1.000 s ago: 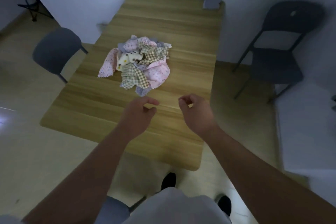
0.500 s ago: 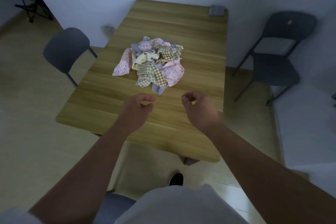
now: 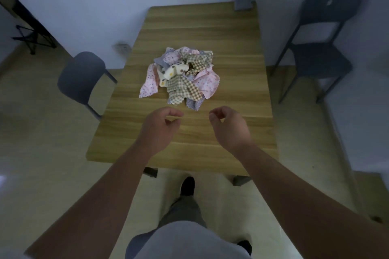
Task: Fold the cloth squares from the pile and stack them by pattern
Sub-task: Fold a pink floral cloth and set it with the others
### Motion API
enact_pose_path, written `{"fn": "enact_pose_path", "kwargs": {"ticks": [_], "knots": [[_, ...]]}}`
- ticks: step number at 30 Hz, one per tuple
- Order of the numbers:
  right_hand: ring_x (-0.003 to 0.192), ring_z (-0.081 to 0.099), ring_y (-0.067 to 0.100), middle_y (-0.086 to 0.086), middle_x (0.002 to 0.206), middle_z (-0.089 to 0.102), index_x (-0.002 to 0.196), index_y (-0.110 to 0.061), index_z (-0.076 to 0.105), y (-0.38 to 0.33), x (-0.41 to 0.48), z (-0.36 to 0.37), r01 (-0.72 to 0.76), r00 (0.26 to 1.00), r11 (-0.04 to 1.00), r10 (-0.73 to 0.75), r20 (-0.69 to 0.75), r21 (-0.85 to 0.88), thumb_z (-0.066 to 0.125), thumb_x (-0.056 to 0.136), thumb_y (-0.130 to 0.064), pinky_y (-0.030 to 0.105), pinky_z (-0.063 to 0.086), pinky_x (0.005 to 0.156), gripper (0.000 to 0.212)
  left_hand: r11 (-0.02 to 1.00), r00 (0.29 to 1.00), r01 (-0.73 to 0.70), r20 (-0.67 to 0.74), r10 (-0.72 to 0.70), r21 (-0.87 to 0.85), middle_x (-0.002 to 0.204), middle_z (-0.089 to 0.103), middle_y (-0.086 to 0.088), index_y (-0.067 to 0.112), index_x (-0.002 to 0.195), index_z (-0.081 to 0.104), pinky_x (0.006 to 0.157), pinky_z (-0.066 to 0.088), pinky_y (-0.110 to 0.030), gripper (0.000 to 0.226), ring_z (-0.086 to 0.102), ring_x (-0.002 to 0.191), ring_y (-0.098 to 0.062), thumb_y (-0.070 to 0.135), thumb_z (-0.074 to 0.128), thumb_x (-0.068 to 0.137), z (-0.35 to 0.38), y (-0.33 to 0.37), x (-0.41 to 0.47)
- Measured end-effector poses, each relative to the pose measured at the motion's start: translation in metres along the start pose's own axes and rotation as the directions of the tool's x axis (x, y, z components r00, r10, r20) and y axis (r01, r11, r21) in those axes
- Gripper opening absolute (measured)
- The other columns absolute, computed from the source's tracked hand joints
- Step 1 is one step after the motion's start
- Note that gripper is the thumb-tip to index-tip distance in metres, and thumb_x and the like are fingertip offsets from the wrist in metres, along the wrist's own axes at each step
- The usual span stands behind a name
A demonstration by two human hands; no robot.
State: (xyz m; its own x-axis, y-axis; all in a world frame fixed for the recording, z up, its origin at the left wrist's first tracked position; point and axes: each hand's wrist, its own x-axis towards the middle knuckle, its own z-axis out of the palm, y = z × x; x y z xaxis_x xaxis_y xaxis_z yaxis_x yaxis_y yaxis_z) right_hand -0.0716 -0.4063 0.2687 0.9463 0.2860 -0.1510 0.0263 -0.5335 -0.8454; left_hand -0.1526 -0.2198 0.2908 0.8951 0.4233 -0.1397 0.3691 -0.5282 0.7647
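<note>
Both hands empty, left hand (image 3: 160, 127) and right hand (image 3: 228, 126) half-curled over desk (image 3: 237, 82), poised short of pile (image 3: 181, 75), nothing folded yet

Both bare forearms reach forward, well apart. The left hand (image 3: 159, 127) and right hand (image 3: 230, 127) hover palm-down, empty, fingers (image 3: 175, 113) loosely curled, thumbs pointing inward.

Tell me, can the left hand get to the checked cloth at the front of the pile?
Probably yes. The left hand hovers empty just short of the checked cloth, with only bare table between them.
</note>
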Motion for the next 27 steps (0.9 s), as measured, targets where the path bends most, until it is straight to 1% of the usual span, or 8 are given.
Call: {"fn": "enact_pose_path", "kwargs": {"ticks": [2, 6, 10, 13, 15, 19, 24, 27], "knots": [[0.096, 0.063, 0.019, 0.0, 0.11, 0.067, 0.109, -0.021, 0.069, -0.006, 0.013, 0.012, -0.023, 0.999, 0.999, 0.022, -0.027, -0.03, 0.056, 0.1, -0.032, 0.023, 0.036, 0.072, 0.019, 1.0, 1.0, -0.005, 0.019, 0.005, -0.012, 0.076, 0.073, -0.003, 0.032, 0.101, 0.073, 0.052, 0.054, -0.035, 0.016, 0.068, 0.064, -0.023, 0.019, 0.068, 0.094, -0.006, -0.012, 0.022], [0.095, 0.061, 0.017, 0.0, 0.112, 0.066, 0.113, -0.02, 0.068, -0.016, 0.051, 0.052, -0.08, 0.995, 0.994, 0.075, -0.063, -0.075, 0.055, 0.101, -0.033, 0.023, 0.037, 0.072, 0.022, 1.0, 0.997, 0.0, 0.073, 0.0, -0.005, 0.077, 0.072, 0.003, 0.034, 0.099, 0.072, 0.048, 0.048, -0.021, 0.015, 0.066, 0.062, -0.007, 0.021, 0.068, 0.094, -0.015, -0.052, 0.084], [0.097, 0.061, 0.018, 0.0, 0.111, 0.066, 0.111, -0.019, 0.067, -0.029, 0.083, 0.093, -0.146, 0.988, 0.985, 0.14, -0.066, -0.096, 0.056, 0.101, -0.032, 0.024, 0.036, 0.072, 0.02, 0.999, 0.993, 0.019, 0.119, -0.024, 0.041, 0.077, 0.073, 0.002, 0.036, 0.098, 0.071, 0.057, 0.055, -0.028, 0.015, 0.069, 0.067, -0.014, 0.022, 0.068, 0.094, -0.022, -0.092, 0.136], [0.09, 0.06, 0.016, -0.001, 0.109, 0.066, 0.108, -0.02, 0.066, -0.033, 0.106, 0.131, -0.17, 0.985, 0.98, 0.168, -0.027, -0.106, 0.055, 0.101, -0.033, 0.025, 0.038, 0.069, 0.018, 0.996, 0.995, 0.035, 0.087, -0.042, 0.084, 0.081, 0.069, 0.005, 0.033, 0.102, 0.071, 0.052, 0.046, -0.016, 0.016, 0.065, 0.064, -0.01, 0.018, 0.066, 0.095, -0.031, -0.123, 0.168], [0.087, 0.06, 0.015, -0.002, 0.108, 0.066, 0.108, -0.021, 0.067, -0.032, 0.119, 0.161, -0.185, 0.983, 0.977, 0.184, -0.013, -0.108, 0.055, 0.102, -0.032, 0.025, 0.039, 0.068, 0.018, 0.99, 0.997, 0.039, 0.066, -0.048, 0.133, 0.093, 0.069, 0.007, 0.028, 0.107, 0.071, 0.056, 0.042, -0.014, 0.019, 0.063, 0.069, -0.008, 0.015, 0.063, 0.096, -0.036, -0.152, 0.188], [0.086, 0.059, 0.013, -0.005, 0.108, 0.065, 0.109, -0.022, 0.067, -0.011, 0.136, 0.2, -0.187, 0.982, 0.979, 0.187, -0.006, -0.083, 0.055, 0.102, -0.032, 0.026, 0.04, 0.066, 0.017, 0.973, 1.0, 0.001, 0.03, -0.009, 0.23, 0.119, 0.067, 0.002, 0.021, 0.117, 0.07, 0.081, 0.047, -0.026, 0.025, 0.065, 0.094, -0.016, 0.012, 0.06, 0.096, -0.026, -0.195, 0.208], [0.091, 0.061, 0.013, -0.007, 0.104, 0.067, 0.108, -0.021, 0.068, 0.035, 0.155, 0.251, -0.096, 0.992, 0.995, 0.098, -0.081, 0.028, 0.057, 0.1, -0.028, 0.024, 0.04, 0.072, 0.015, 0.904, 0.998, -0.051, -0.013, 0.062, 0.424, 0.142, 0.051, -0.003, 0.018, 0.136, 0.059, 0.095, 0.049, -0.04, 0.038, 0.056, 0.121, -0.026, 0.021, 0.058, 0.098, 0.015, -0.242, 0.227], [0.09, 0.063, 0.015, -0.005, 0.104, 0.068, 0.106, -0.021, 0.067, 0.057, 0.164, 0.272, 0.018, 0.991, 0.998, -0.011, -0.131, 0.053, 0.057, 0.1, -0.027, 0.024, 0.04, 0.071, 0.013, 0.843, 0.978, -0.153, -0.045, 0.204, 0.515, 0.153, 0.041, -0.005, 0.019, 0.141, 0.055, 0.106, 0.044, -0.044, 0.044, 0.043, 0.136, -0.027, 0.028, 0.056, 0.098, 0.035, -0.261, 0.246]]}}
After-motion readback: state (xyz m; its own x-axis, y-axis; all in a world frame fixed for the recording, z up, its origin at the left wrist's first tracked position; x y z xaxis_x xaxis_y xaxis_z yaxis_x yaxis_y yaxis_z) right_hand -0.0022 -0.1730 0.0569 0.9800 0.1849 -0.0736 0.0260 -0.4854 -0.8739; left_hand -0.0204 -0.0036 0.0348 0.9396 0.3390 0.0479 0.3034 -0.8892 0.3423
